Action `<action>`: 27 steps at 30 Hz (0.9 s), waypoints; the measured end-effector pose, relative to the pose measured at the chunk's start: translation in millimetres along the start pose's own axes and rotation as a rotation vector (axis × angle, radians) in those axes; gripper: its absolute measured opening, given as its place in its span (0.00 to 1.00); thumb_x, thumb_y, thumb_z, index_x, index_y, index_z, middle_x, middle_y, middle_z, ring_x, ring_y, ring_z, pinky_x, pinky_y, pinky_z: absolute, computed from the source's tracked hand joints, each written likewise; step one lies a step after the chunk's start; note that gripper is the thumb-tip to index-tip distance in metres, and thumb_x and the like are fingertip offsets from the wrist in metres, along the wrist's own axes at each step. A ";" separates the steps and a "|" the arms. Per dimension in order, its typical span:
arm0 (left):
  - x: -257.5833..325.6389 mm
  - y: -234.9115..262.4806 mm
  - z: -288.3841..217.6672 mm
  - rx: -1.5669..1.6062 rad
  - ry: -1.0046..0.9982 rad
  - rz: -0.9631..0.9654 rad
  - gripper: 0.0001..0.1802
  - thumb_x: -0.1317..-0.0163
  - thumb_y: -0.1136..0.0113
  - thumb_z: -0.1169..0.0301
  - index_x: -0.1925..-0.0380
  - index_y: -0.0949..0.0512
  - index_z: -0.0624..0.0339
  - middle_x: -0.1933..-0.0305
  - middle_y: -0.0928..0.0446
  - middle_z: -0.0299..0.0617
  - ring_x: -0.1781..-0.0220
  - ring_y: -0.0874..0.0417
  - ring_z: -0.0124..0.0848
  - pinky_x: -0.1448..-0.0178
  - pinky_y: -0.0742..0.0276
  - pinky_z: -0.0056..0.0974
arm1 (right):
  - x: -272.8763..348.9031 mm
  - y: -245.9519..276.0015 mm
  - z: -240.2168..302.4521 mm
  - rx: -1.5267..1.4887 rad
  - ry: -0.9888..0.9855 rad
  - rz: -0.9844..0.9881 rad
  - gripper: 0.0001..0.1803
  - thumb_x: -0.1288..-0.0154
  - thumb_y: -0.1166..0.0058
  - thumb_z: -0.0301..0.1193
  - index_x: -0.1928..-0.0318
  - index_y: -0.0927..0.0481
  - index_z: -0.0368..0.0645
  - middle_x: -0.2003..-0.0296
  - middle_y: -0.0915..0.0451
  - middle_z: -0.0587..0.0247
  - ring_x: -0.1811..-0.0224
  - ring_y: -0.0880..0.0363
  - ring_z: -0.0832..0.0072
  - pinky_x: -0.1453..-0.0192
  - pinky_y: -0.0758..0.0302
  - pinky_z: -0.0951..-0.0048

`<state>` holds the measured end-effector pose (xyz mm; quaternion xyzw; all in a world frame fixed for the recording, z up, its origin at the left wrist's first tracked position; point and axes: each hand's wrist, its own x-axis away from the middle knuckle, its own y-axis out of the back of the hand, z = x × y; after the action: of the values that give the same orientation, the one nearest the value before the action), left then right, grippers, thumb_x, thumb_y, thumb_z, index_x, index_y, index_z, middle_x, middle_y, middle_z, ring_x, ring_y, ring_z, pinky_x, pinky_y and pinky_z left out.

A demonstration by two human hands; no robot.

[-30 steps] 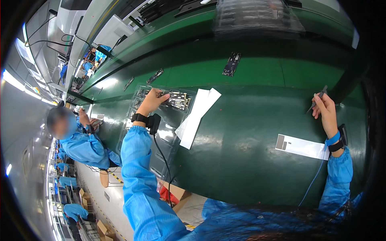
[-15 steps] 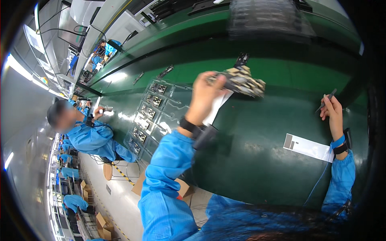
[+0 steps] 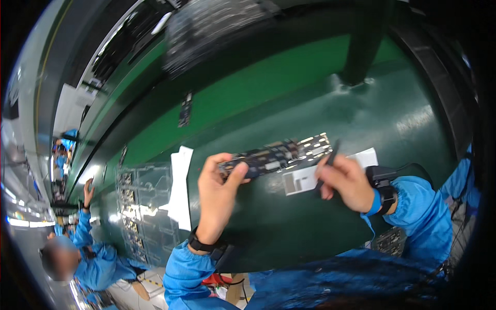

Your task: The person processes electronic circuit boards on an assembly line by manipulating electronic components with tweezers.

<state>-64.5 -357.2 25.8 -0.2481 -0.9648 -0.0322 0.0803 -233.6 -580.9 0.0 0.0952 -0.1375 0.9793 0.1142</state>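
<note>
A long dark circuit board (image 3: 268, 161) with bright metallic patches is gripped at its left end by my left hand (image 3: 217, 188), thumb on top. Its far end reaches right, over the dark green table. My right hand (image 3: 347, 182) pinches a slim dark pen-like tool (image 3: 330, 159), held near the board's right end; I cannot make out its tip. Beneath the right hand lies a white printed strip (image 3: 299, 182), partly covered by that hand and the board.
To the left, a clear plastic tray (image 3: 150, 212) holds several small boards, with white paper (image 3: 180, 188) beside it. Another dark board (image 3: 185, 109) lies farther back. A dark post (image 3: 361, 51) rises behind. A co-worker in blue (image 3: 98, 263) sits at the far left.
The view has turned to the right. My left hand has brought the board close to my right hand, which has come in over the white strip with the tool.
</note>
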 end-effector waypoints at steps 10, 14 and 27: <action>-36.7 -25.9 0.0 -0.382 -0.060 0.158 0.14 0.35 0.35 0.77 0.53 0.26 0.68 0.54 0.23 0.42 0.56 0.18 0.27 0.56 0.16 0.32 | 20.1 -24.8 -17.9 0.128 0.060 0.330 0.19 0.23 0.48 0.44 0.55 0.22 0.39 0.73 0.21 0.66 0.73 0.22 0.81 0.68 0.27 0.75; -38.6 -34.5 -13.8 -0.460 -0.135 0.198 0.11 0.37 0.35 0.81 0.57 0.26 0.68 0.51 0.18 0.46 0.53 0.17 0.28 0.50 0.21 0.31 | 22.8 -20.8 -19.7 0.114 0.125 0.281 0.18 0.23 0.49 0.44 0.59 0.24 0.40 0.78 0.25 0.64 0.77 0.27 0.77 0.71 0.32 0.71; -100.0 -65.6 -11.3 -0.937 -0.573 0.337 0.34 0.51 0.25 0.68 0.42 0.26 0.60 0.34 0.32 0.53 0.31 0.32 0.47 0.25 0.39 0.47 | 18.8 -19.7 -25.6 0.253 0.252 0.300 0.21 0.23 0.50 0.46 0.64 0.25 0.38 0.78 0.26 0.60 0.75 0.26 0.69 0.69 0.32 0.65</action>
<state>-8.3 -463.2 18.4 -0.4065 -0.7779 -0.3746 -0.2988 -250.6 -551.3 -15.2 -0.0357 -0.0110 0.9989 -0.0295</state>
